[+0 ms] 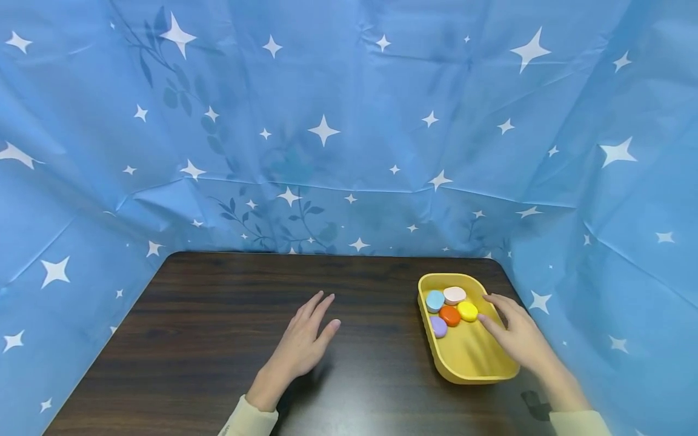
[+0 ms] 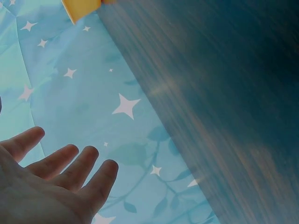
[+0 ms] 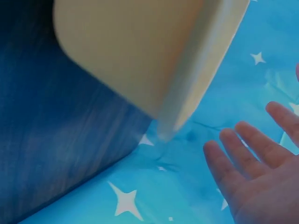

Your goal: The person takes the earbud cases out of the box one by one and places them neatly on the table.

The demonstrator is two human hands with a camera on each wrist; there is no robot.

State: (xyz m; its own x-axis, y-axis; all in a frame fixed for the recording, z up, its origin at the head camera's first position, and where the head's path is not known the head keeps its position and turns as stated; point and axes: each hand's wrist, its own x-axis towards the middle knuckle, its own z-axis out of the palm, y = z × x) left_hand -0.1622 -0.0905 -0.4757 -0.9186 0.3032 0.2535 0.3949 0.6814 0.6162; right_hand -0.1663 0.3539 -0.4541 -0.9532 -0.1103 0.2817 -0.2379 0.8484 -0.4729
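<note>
A yellow rounded tray (image 1: 473,357) stands at the right side of the table. Inside it, toward its far left part, lie several smooth rounded pieces: light blue (image 1: 435,301), pale pink (image 1: 454,295), yellow (image 1: 468,311), orange-red (image 1: 449,315) and purple (image 1: 438,327). My right hand (image 1: 518,339) is at the tray's right rim, fingers extended, with nothing held; the right wrist view shows its fingers (image 3: 252,154) apart from the tray's side (image 3: 126,46). Left of the tray, my left hand (image 1: 302,345) hovers over the table, fingers spread and holding nothing.
The dark wood-grain table (image 1: 218,339) has rounded far corners. A blue cloth with white stars (image 1: 349,121) hangs behind it and along both sides, close to the right of the tray. A small dark mark (image 1: 536,404) shows near my right wrist.
</note>
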